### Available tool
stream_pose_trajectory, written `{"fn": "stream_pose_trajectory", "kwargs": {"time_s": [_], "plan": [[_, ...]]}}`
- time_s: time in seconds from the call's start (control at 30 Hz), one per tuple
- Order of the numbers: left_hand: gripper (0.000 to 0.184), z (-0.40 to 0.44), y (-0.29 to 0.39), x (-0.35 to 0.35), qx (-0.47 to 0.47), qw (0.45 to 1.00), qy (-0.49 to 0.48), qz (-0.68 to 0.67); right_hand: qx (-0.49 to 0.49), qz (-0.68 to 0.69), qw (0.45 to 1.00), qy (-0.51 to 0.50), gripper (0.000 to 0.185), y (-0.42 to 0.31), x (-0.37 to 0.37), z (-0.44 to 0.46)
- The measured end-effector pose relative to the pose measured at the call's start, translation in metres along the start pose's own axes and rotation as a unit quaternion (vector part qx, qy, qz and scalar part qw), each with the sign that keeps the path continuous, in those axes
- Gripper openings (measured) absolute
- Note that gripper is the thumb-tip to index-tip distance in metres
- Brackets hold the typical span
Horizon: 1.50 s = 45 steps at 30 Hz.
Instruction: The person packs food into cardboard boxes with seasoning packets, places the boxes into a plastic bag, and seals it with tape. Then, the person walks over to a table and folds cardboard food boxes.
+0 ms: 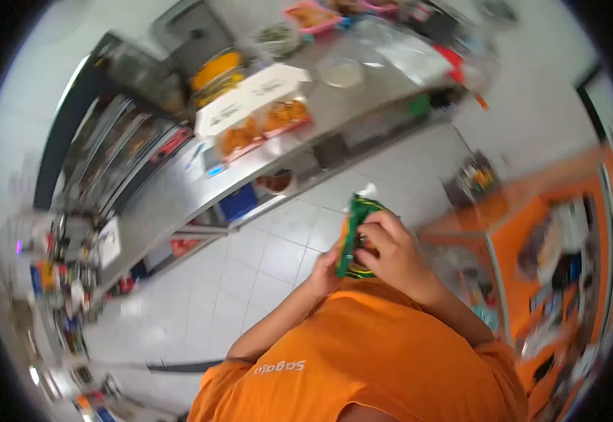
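A green packet (pixel 351 239) with orange and yellow markings is held in front of my chest, above the floor. My left hand (pixel 327 270) is closed around its lower left side. My right hand (pixel 394 254) has its fingers bent against the right side and pinches there; its fingertips are partly hidden by the packet. Something white pokes up at the packet's top end. Motion blur makes the print unreadable.
A steel counter (pixel 264 151) runs diagonally ahead, carrying open white boxes (pixel 254 95) of fried food, a clear bowl (pixel 341 72) and plastic bags (pixel 398 53). A dark rack (pixel 88 133) stands left. Orange shelving (pixel 531 218) with assorted items is at right. Tiled floor (pixel 250 267) lies between.
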<state>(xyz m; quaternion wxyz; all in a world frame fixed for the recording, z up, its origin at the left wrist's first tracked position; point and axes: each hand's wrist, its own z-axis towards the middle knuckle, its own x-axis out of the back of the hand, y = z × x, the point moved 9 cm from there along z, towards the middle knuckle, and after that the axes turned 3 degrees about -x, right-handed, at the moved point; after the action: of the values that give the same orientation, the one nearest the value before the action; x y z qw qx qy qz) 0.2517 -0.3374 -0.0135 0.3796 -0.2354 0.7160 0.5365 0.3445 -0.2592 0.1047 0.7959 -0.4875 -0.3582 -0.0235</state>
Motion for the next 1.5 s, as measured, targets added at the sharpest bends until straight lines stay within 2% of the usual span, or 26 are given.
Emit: {"fn": "stream_pose_trajectory", "kwargs": {"time_s": [0.07,0.17,0.27,0.33,0.37,0.43,0.47,0.53,0.57,0.6,0.67,0.73,0.77,0.83,0.87,0.9,0.93,1.0,1.03,1.1,1.17,1.2,1.3,1.33,1.4,1.5], "plan": [[0.088,0.029,0.025,-0.009,-0.039,0.996,0.036,0.077,-0.040,0.037,0.995,-0.084,0.038,0.028,-0.010,0.029],[0.095,0.067,0.065,-0.019,-0.171,0.977,0.054,0.117,0.019,0.056,0.990,-0.125,0.035,0.046,-0.017,0.076],[0.105,0.077,0.099,-0.025,-0.292,0.926,0.075,0.227,0.006,0.121,0.977,-0.175,0.039,0.056,-0.037,0.117],[0.107,0.062,0.123,-0.029,-0.335,0.869,0.137,0.337,0.013,0.123,0.972,-0.200,0.038,0.054,-0.053,0.142],[0.103,0.048,0.131,-0.030,-0.374,0.815,0.207,0.390,0.054,0.110,0.970,-0.211,0.037,0.040,-0.059,0.148],[0.083,0.027,0.123,0.000,-0.348,0.771,0.331,0.419,0.139,0.097,0.958,-0.233,0.035,0.005,-0.078,0.150],[0.070,0.018,0.119,0.015,-0.376,0.750,0.381,0.390,0.188,0.100,0.935,-0.285,0.034,0.001,-0.098,0.146],[0.049,-0.004,0.106,0.046,-0.429,0.695,0.475,0.327,0.281,0.097,0.879,-0.373,0.032,-0.008,-0.135,0.150],[0.044,-0.014,0.094,0.046,-0.464,0.716,0.477,0.210,0.149,0.141,0.852,-0.482,0.027,-0.010,-0.156,0.143],[0.042,-0.017,0.081,0.051,-0.495,0.729,0.464,0.094,0.207,0.112,0.802,-0.549,0.025,-0.014,-0.177,0.137],[0.046,-0.035,0.056,0.056,-0.515,0.685,0.503,0.108,0.247,0.081,0.721,-0.642,0.024,-0.025,-0.197,0.112],[0.050,-0.059,0.029,0.045,-0.523,0.645,0.543,0.118,0.243,0.113,0.675,-0.687,0.023,-0.037,-0.211,0.084],[0.046,-0.064,0.012,0.040,-0.517,0.644,0.561,0.067,0.240,0.130,0.650,-0.709,0.023,-0.041,-0.218,0.066],[0.037,-0.092,-0.027,0.032,-0.511,0.517,0.675,0.124,0.244,0.165,0.598,-0.746,0.023,-0.051,-0.223,0.022],[0.034,-0.099,-0.049,0.026,-0.499,0.451,0.726,0.148,0.324,0.169,0.543,-0.756,0.020,-0.053,-0.228,-0.002],[0.035,-0.101,-0.071,-0.001,-0.447,0.438,0.775,0.083,0.367,0.187,0.457,-0.789,0.019,-0.069,-0.211,-0.036],[0.041,-0.105,-0.098,-0.037,-0.390,0.429,0.815,0.013,0.282,0.199,0.336,-0.876,0.028,-0.071,-0.197,-0.070],[0.041,-0.110,-0.150,-0.066,-0.445,0.361,0.812,-0.107,0.532,0.136,0.220,-0.806,0.040,-0.109,-0.155,-0.112],[0.038,-0.110,-0.180,-0.080,-0.422,0.297,0.851,-0.096,0.559,0.276,0.209,-0.753,0.050,-0.128,-0.138,-0.127],[0.034,-0.096,-0.240,-0.098,-0.382,0.187,0.899,-0.103,0.591,0.377,0.338,-0.628,0.063,-0.183,-0.090,-0.141],[0.031,-0.078,-0.288,-0.115,-0.351,0.093,0.923,-0.129,0.643,0.434,0.366,-0.514,0.072,-0.196,-0.072,-0.174],[0.031,-0.073,-0.298,-0.126,-0.358,0.088,0.919,-0.141,0.665,0.460,0.380,-0.450,0.077,-0.194,-0.068,-0.191],[0.032,-0.062,-0.327,-0.144,-0.375,0.075,0.911,-0.156,0.784,0.284,0.328,-0.445,0.082,-0.143,-0.119,-0.283],[0.032,-0.063,-0.336,-0.149,-0.347,0.089,0.921,-0.153,0.787,0.225,0.266,-0.509,0.085,-0.108,-0.153,-0.313],[0.033,-0.064,-0.350,-0.164,-0.285,0.120,0.939,-0.149,0.785,0.210,0.289,-0.506,0.088,-0.094,-0.154,-0.321],[0.032,-0.070,-0.359,-0.187,-0.271,0.143,0.943,-0.127,0.762,0.243,0.361,-0.480,0.082,-0.118,-0.101,-0.311]]}}
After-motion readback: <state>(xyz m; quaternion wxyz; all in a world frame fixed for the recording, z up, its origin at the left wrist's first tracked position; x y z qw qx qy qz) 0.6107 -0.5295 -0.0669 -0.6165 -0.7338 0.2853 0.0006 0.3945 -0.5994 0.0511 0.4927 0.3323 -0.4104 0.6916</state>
